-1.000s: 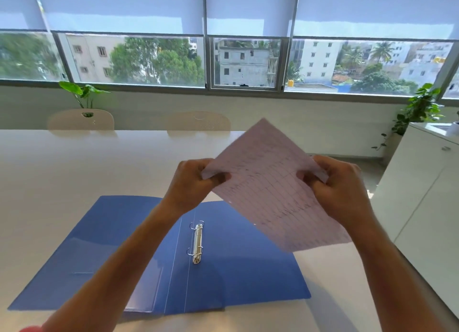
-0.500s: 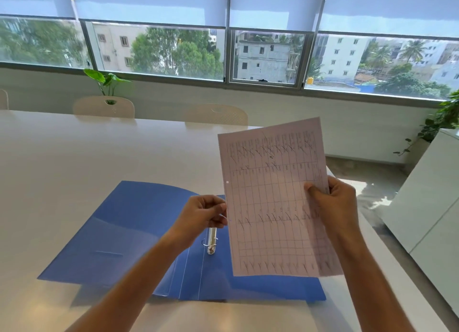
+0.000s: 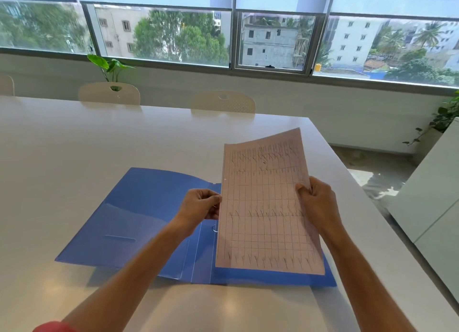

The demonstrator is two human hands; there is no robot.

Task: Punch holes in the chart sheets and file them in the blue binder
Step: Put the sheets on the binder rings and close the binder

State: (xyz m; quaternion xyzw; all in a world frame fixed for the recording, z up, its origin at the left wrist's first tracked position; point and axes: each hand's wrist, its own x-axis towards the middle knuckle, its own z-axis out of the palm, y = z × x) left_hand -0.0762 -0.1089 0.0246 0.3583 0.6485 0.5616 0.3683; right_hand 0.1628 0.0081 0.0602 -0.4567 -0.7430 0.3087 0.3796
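Observation:
The blue binder (image 3: 139, 217) lies open and flat on the white table (image 3: 99, 137). Its metal ring (image 3: 215, 228) shows just left of the paper's lower edge. I hold the chart sheets (image 3: 265, 207), pale pink with a ruled grid and a punched hole near the upper left edge, upright over the binder's right half. My left hand (image 3: 201, 207) pinches the sheets' left edge. My right hand (image 3: 315, 202) grips the right edge, thumb on the front. The sheets hide most of the ring mechanism.
Two cream chairs (image 3: 109, 93) (image 3: 223, 101) stand at the table's far side below the windows. A white cabinet (image 3: 432, 202) is to the right, past the table's edge, with a potted plant (image 3: 444, 118) behind it.
The sheets turned from tilted to upright and came down closer to the binder, over its right half. My left hand lowered to the left edge by the rings.

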